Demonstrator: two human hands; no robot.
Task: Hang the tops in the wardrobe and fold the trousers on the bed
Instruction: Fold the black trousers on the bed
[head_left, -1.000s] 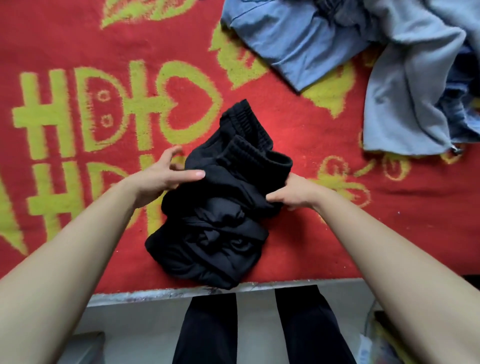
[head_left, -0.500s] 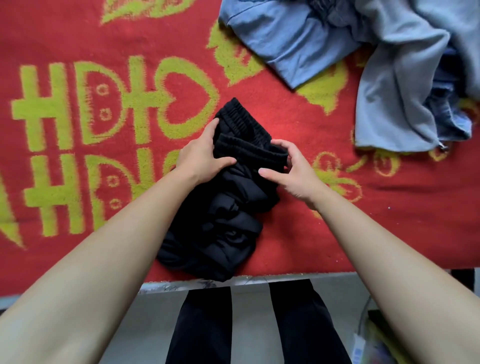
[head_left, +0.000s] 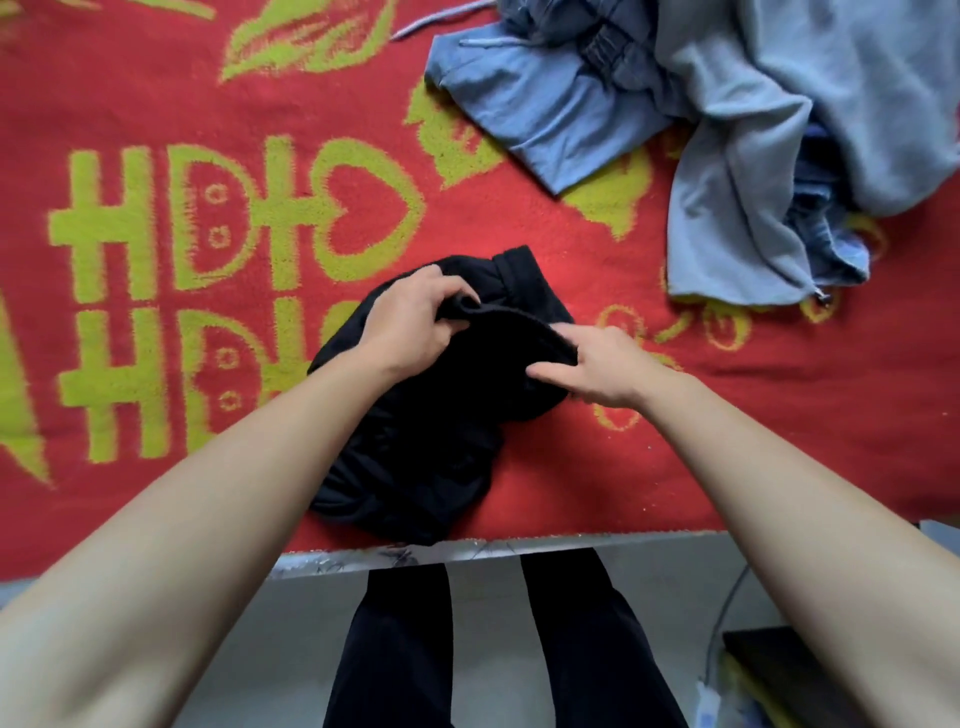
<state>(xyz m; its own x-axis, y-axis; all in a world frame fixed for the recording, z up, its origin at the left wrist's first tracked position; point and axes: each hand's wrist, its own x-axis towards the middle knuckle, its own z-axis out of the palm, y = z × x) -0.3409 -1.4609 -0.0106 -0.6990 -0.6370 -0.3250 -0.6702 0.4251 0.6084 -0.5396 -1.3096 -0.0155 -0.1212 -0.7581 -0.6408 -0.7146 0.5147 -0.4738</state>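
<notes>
A pair of black trousers (head_left: 415, 447) lies bunched near the front edge of the bed, on a red blanket (head_left: 156, 104) with yellow-green patterns. My left hand (head_left: 415, 322) grips the ribbed waistband at its left end, fingers curled round the fabric. My right hand (head_left: 608, 366) pinches the same band at its right end, thumb toward me. The band is lifted slightly between both hands. The trouser legs lie crumpled below my wrists.
A pile of light blue and grey garments (head_left: 727, 130) lies at the back right of the bed. The bed's pale front edge (head_left: 467, 551) runs below the trousers. My legs in dark trousers (head_left: 395, 649) stand on the floor. A cable and dark object (head_left: 769, 670) sit lower right.
Both hands moved up from the sides of the bundle onto the waistband and now hold it raised between them. The view has shifted slightly toward the bed.
</notes>
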